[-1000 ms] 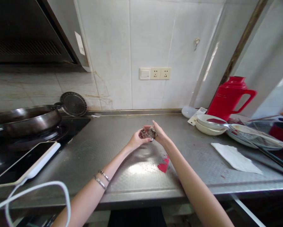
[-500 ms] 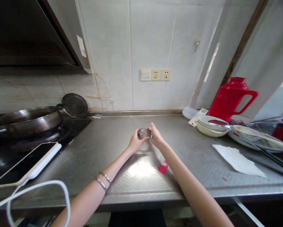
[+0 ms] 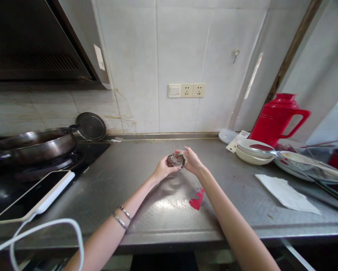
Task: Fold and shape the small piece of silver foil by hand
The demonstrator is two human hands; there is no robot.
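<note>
Beyond the red scrap (image 3: 196, 203), the left hand (image 3: 161, 169) and right hand (image 3: 194, 162) grip a dark round object (image 3: 175, 160), seemingly working its surface; next calls for steady support.

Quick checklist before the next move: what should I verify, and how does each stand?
1. Left hand gripping the dark round object: ok.
2. Right hand gripping it firmly: cannot tell.
3. Red scrap off the counter: not ok.
4. White tissue apart from both hands: ok.
5. White cable clear of the left forearm: cannot tell; they overlap in view.
</note>
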